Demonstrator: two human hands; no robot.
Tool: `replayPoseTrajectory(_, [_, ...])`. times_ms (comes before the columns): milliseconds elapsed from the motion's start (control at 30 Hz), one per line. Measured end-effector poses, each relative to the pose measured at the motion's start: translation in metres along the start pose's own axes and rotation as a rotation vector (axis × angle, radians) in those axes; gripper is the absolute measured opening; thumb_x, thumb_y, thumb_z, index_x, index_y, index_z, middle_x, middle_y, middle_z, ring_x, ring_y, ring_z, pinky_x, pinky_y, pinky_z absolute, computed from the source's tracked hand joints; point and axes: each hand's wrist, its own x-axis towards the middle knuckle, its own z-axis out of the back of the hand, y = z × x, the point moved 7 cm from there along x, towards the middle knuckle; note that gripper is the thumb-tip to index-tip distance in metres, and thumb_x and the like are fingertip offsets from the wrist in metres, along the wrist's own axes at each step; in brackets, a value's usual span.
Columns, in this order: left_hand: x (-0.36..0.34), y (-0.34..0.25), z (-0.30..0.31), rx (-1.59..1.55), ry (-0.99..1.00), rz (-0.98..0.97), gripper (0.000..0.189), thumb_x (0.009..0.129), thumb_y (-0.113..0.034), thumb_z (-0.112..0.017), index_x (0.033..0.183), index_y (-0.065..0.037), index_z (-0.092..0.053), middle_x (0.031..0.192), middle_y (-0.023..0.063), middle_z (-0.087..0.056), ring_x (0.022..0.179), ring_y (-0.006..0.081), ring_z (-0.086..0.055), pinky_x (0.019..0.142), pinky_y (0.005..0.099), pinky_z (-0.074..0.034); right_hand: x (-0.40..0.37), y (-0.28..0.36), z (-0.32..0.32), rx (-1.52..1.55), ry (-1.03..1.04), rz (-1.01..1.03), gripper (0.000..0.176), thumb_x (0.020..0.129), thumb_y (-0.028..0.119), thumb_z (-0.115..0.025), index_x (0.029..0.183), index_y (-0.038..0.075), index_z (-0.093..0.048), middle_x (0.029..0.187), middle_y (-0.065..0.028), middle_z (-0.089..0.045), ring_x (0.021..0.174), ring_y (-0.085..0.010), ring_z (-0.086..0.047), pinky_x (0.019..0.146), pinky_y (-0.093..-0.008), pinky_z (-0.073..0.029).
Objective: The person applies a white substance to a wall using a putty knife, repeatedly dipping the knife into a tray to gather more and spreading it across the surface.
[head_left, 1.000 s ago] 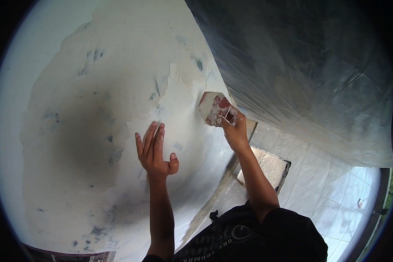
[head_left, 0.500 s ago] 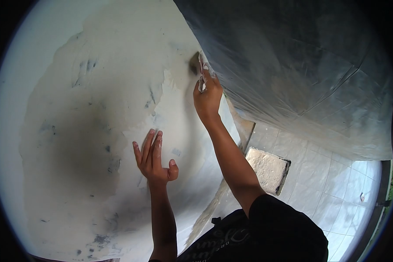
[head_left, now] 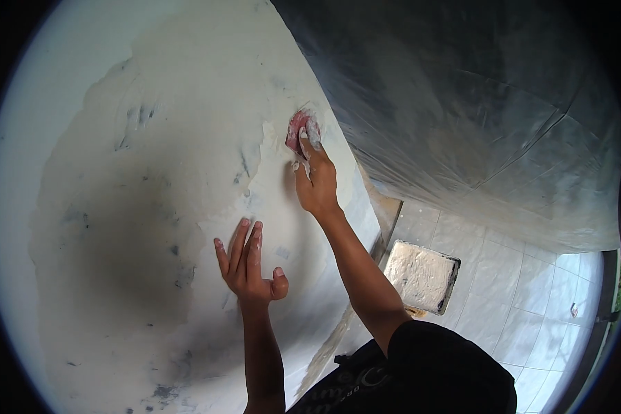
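A pale wall [head_left: 152,83] with patchy filler and dark smudges covers the left and middle of the view. My right hand [head_left: 318,181] is closed on a red putty spreader [head_left: 298,131], its face smeared with white paste, and holds it against the wall near the right edge. White paste also coats the fingers around it. Lower and to the left, my left hand [head_left: 248,269] is spread with fingers apart at the wall surface, holding nothing. Some fingertips there carry traces of white.
Plastic sheeting [head_left: 476,124] hangs along the right of the wall. On the tiled floor [head_left: 490,290] below, a square tray [head_left: 421,276] full of whitish paste stands beside my right arm.
My right hand has moved down and left from the wall's edge, and the spreader's red face now shows. My left hand has shifted slightly down and right in view, still spread.
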Motion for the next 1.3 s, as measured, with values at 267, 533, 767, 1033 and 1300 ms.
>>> replayPoseTrajectory(267, [-0.001,0.0,0.001,-0.014,0.007,-0.002,0.055,0.087,-0.032,-0.039,0.13,0.002,-0.049,0.119,0.0155,-0.065,0.12,0.0364,-0.057,0.114,0.0575,-0.016,-0.064,0.017,-0.017,-0.005,0.088,0.086,0.059,0.08,0.008,-0.063,0.135,-0.007,-0.046,0.126,-0.0358,-0.05,0.121,-0.0496,-0.048,0.103,-0.0465,-0.039])
replayPoseTrajectory(533, [0.0,0.0,0.003,-0.013,-0.011,-0.001,0.054,0.083,-0.029,-0.04,0.127,0.001,-0.051,0.118,0.0146,-0.066,0.119,0.0345,-0.058,0.115,0.0552,-0.016,-0.104,0.019,-0.023,-0.029,0.083,0.174,0.071,0.076,0.008,-0.071,0.139,-0.003,-0.041,0.139,-0.0265,-0.041,0.127,-0.0475,-0.035,0.108,-0.0507,-0.031])
replayPoseTrajectory(767, [-0.001,0.001,0.002,-0.022,0.0,0.008,0.054,0.085,-0.03,-0.042,0.126,0.004,-0.052,0.119,0.0154,-0.065,0.119,0.0356,-0.058,0.114,0.0562,-0.016,-0.105,0.015,-0.024,-0.036,-0.01,0.035,0.067,0.074,0.011,-0.076,0.132,-0.003,-0.045,0.128,-0.026,-0.045,0.124,-0.044,-0.037,0.104,-0.0486,-0.035])
replayPoseTrajectory(1033, [-0.001,0.002,0.002,-0.008,-0.001,0.018,0.055,0.082,-0.028,-0.041,0.128,0.001,-0.051,0.119,0.0137,-0.066,0.12,0.0335,-0.058,0.115,0.0548,-0.016,-0.096,0.02,-0.012,-0.041,-0.164,-0.041,0.063,0.069,0.016,-0.082,0.121,-0.001,-0.051,0.124,-0.0246,-0.046,0.121,-0.0404,-0.042,0.099,-0.0453,-0.042])
replayPoseTrajectory(1300, [-0.001,0.002,0.002,-0.013,0.007,0.015,0.054,0.085,-0.03,-0.042,0.127,0.003,-0.052,0.119,0.0151,-0.066,0.12,0.0352,-0.058,0.114,0.0554,-0.016,-0.093,0.006,-0.005,0.13,-0.151,-0.113,0.063,0.065,0.013,-0.083,0.119,-0.002,-0.054,0.125,-0.0203,-0.048,0.111,-0.0339,-0.054,0.091,-0.0424,-0.049])
